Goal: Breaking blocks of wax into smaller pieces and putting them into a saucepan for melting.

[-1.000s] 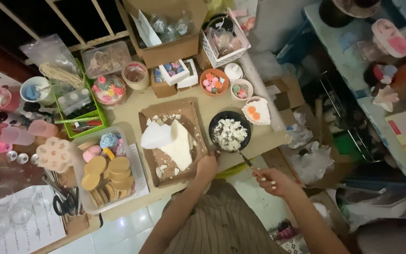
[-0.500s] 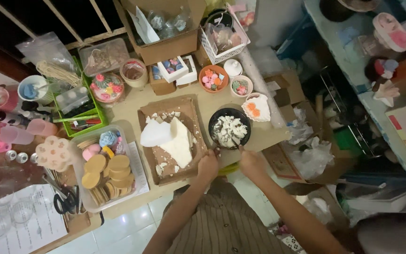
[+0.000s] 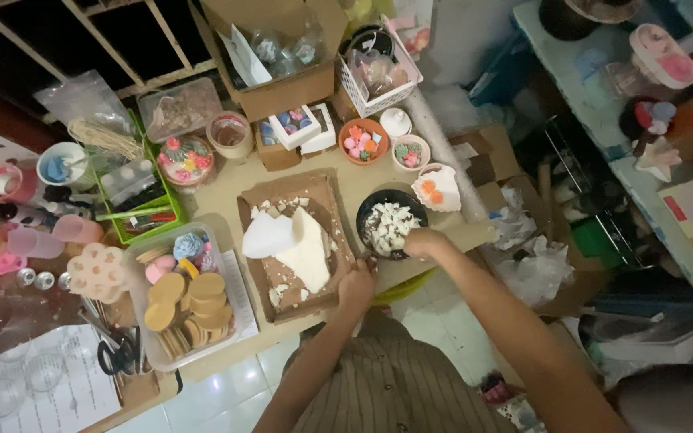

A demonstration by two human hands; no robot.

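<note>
A brown cardboard tray (image 3: 260, 210) in the middle of the table carries big white slabs (image 3: 298, 244) and crumbs of a waxy white material. My left hand (image 3: 356, 285) rests on the tray's near right corner, gripping its edge. Right of the tray stands a black pot (image 3: 370, 210) holding white chunks (image 3: 387, 227). My right hand (image 3: 423, 242) is at the pot's near right rim, fingers closed; what it grips is hidden.
A clear bin (image 3: 154, 353) of tan discs sits at the left. Small bowls (image 3: 362, 141) of coloured pieces, a white basket (image 3: 382, 68) and a cardboard box (image 3: 282, 48) line the back. Scissors (image 3: 118, 357) and glass jars (image 3: 10, 385) lie near left. A cluttered shelf (image 3: 667, 136) stands right.
My right hand has come in from low on the right up to the black pot's rim. My left hand stayed at the tray's corner.
</note>
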